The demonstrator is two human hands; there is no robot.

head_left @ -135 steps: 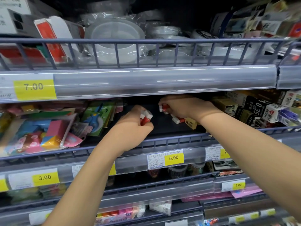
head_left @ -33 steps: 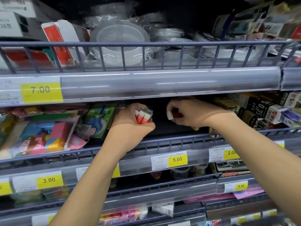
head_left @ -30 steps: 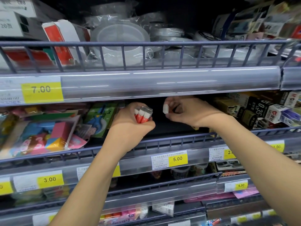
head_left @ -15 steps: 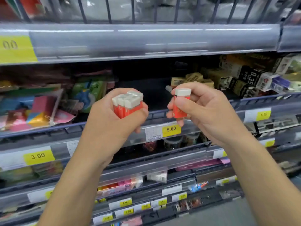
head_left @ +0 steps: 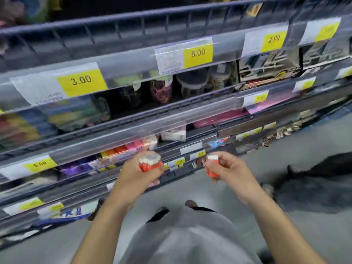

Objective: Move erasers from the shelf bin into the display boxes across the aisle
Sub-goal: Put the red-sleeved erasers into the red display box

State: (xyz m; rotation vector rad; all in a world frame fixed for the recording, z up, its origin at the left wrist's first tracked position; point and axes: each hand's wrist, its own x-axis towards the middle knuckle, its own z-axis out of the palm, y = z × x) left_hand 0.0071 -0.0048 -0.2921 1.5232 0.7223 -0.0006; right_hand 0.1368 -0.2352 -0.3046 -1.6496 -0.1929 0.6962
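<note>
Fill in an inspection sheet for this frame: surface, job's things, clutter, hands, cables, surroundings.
Surface: grey floor below; no table seen.
Job's things: bundle of red-and-white erasers in the left hand; single eraser in the right hand; display boxes not in view.
Clutter: blurred stock on the shelves, with yellow price tags.
Hands: both grip erasers, held clear of the shelves.
Cables: nothing seen.
Surroundings: shop aisle; a dark blurred shape on the floor at right.

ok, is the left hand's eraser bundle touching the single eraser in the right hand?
Apart. The head view shows a clear gap of shelf and floor between the eraser bundle in the left hand and the single eraser in the right hand.
</note>
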